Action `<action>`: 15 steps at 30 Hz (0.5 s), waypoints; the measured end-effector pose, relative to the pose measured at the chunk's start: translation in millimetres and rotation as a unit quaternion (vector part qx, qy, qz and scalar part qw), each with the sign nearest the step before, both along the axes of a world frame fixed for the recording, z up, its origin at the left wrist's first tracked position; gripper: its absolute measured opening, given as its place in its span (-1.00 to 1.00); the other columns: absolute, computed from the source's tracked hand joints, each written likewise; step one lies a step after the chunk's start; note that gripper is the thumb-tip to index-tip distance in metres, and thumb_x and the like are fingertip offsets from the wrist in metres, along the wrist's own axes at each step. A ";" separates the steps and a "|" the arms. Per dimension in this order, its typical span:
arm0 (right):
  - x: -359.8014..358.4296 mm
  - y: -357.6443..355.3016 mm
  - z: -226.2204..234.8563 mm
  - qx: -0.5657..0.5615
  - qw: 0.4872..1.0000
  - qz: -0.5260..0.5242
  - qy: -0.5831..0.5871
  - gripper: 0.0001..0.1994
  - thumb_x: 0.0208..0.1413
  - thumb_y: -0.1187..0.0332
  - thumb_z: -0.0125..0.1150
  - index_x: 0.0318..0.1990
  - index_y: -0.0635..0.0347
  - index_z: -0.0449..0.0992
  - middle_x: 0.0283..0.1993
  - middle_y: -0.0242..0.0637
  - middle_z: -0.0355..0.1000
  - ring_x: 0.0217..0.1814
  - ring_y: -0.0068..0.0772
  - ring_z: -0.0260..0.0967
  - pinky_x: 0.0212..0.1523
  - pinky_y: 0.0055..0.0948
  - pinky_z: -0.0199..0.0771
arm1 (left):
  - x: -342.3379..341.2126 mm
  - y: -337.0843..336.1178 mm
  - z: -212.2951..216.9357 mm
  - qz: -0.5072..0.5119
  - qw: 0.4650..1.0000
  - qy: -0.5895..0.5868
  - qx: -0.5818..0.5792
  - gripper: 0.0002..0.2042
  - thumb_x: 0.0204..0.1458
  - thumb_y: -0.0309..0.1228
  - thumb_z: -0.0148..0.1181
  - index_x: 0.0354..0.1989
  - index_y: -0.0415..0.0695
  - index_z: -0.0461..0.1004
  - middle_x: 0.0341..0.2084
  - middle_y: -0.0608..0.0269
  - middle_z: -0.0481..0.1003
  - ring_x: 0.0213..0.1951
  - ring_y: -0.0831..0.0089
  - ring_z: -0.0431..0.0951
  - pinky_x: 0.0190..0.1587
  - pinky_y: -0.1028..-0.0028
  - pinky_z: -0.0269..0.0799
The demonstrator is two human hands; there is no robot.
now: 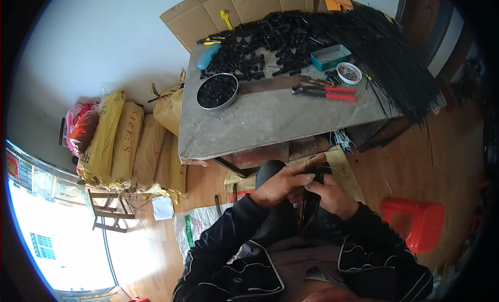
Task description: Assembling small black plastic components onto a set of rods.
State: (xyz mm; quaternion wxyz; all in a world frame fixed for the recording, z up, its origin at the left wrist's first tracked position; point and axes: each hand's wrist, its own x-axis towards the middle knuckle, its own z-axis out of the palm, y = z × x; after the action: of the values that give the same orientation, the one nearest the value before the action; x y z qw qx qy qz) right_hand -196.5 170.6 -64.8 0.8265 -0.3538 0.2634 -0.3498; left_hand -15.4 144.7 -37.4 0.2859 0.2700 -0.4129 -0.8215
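Over my lap, both hands are closed around a bundle of thin black rods (310,204). My left hand (280,186) pinches at its upper end, fingertips close to the other hand. My right hand (335,194) wraps it from the right side, thumb on top. The rods hang down between my knees, and their lower ends are partly hidden. Ahead stands a worktable (249,122). On it are a round metal bowl (218,108) of small black parts, red-handled pincers (332,94) and a heap of black tubular pieces (270,34).
Long black rods (390,62) overhang the table's right edge. Beside the pincers sit a teal box (331,57) and a white dish (349,73). Yellow sacks (125,140) lean on the left wall. A red plastic stool (423,224) stands right, a small wooden stool (110,211) left.
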 end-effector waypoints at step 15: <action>-3.5 -42.4 -9.3 0.108 0.993 -0.052 0.020 -0.77 0.24 0.50 -0.12 -0.02 0.37 0.37 -0.07 0.06 0.45 -0.03 -0.01 0.48 0.02 -0.09 0.51 | 99.6 -390.7 23.5 0.328 0.613 -0.526 -0.489 -0.70 -0.12 -0.38 0.18 -0.21 -0.28 0.56 -0.46 0.03 0.58 -0.35 0.15 0.60 -0.20 0.27 0.52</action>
State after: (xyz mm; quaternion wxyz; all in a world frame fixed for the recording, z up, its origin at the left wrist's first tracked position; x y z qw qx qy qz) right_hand -200.0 128.1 -74.1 0.8351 -0.2554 0.3343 -0.3545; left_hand 84.2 -246.0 -13.9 0.3598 0.5933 -0.7171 -0.0658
